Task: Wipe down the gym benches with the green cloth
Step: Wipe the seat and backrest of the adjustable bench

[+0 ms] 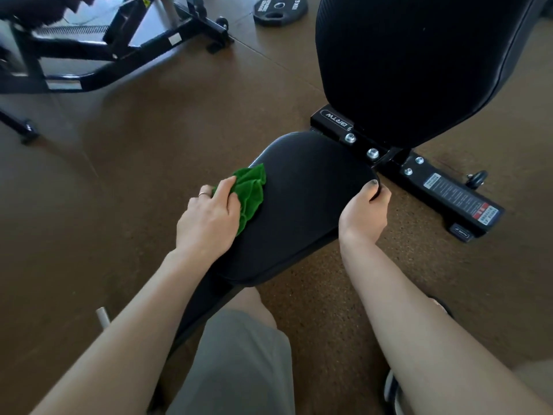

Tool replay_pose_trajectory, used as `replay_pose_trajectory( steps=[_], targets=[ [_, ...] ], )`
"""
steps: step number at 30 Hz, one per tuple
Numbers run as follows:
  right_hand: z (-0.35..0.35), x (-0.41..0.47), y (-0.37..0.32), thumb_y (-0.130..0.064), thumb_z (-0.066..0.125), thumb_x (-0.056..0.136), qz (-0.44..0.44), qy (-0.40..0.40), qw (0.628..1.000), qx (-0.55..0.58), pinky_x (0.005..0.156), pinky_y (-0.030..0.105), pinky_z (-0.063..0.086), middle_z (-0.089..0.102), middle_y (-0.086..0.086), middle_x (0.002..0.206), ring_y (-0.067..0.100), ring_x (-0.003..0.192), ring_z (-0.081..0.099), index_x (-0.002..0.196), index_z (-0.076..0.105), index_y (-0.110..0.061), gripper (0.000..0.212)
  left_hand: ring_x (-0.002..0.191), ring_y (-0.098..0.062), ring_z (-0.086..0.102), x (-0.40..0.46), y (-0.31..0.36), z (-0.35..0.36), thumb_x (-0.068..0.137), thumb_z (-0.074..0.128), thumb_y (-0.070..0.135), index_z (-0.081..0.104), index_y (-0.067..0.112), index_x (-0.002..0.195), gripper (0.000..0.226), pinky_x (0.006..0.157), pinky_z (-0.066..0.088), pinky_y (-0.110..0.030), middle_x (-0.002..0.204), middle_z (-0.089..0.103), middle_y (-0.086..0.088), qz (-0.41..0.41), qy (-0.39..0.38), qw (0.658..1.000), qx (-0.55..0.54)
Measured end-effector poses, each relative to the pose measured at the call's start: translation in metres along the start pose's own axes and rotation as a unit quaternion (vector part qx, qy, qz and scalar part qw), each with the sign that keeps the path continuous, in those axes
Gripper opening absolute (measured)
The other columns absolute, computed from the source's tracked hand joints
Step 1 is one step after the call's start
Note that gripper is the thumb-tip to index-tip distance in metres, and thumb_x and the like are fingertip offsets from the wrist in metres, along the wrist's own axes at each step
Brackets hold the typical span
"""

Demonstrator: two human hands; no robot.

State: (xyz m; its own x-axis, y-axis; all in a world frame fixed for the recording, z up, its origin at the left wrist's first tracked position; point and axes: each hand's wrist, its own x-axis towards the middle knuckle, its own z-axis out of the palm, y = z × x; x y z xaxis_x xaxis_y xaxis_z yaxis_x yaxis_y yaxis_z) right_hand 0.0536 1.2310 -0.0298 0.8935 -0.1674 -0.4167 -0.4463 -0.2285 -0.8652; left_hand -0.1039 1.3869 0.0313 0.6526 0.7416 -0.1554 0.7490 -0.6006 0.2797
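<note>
Left hand [209, 215] grips the bunched green microfibre cloth [250, 194], pressed on the left edge of the black padded bench seat [302, 205]. Right hand [365, 209] curls round the seat's right rim, steadying. Wiping step underway, likely; next, sweep rightward across the pad.

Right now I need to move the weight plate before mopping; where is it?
In the head view, the weight plate lies flat on the floor at the top centre, left of the backrest pad.
</note>
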Motion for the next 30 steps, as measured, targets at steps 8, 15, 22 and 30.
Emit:
replay_pose_trajectory(
  steps=[8,15,22,30],
  targets=[
    [0.011,0.005,0.005,-0.054,0.024,0.105,-0.013,0.050,0.999,-0.012,0.091,0.050,0.052,0.067,0.002,0.112,0.025,0.103,0.063,0.132,0.052,-0.028,0.047,0.115,-0.041,0.056,0.040,0.030,0.007,0.107,0.024,0.038,0.046,0.018,0.132,0.039,0.090,0.042,-0.048,0.125,0.057,-0.015,-0.015,0.008,0.997,0.071],
    [0.007,0.010,0.008,-0.054,0.024,0.103,-0.043,0.046,0.998,-0.030,0.090,0.053,0.053,0.068,0.005,0.105,0.027,0.100,0.064,0.123,0.055,-0.023,0.047,0.119,-0.041,0.054,0.095,0.073,0.022,0.107,0.020,0.037,0.045,0.015,0.121,0.036,0.083,0.034,-0.046,0.128,0.055,-0.017,0.002,-0.037,0.999,0.015],
    [0.005,0.007,0.008,-0.051,0.026,0.106,-0.038,0.040,0.998,-0.012,0.081,0.043,0.051,0.067,0.002,0.102,0.023,0.095,0.064,0.122,0.055,-0.023,0.043,0.119,-0.033,0.052,-0.003,-0.008,-0.005,0.108,0.022,0.041,0.037,0.029,0.143,0.040,0.085,0.040,-0.047,0.130,0.049,-0.007,-0.033,-0.016,0.999,-0.023],
    [0.008,0.010,0.009,-0.049,0.026,0.106,-0.047,0.060,0.997,-0.017,0.077,0.039,0.045,0.068,0.004,0.100,0.024,0.094,0.064,0.118,0.055,-0.021,0.042,0.113,-0.038,0.056,0.074,0.053,0.006,0.108,0.023,0.030,0.043,0.017,0.104,0.024,0.084,0.038,-0.043,0.117,0.056,-0.015,-0.029,-0.047,0.998,-0.011]
  ],
)
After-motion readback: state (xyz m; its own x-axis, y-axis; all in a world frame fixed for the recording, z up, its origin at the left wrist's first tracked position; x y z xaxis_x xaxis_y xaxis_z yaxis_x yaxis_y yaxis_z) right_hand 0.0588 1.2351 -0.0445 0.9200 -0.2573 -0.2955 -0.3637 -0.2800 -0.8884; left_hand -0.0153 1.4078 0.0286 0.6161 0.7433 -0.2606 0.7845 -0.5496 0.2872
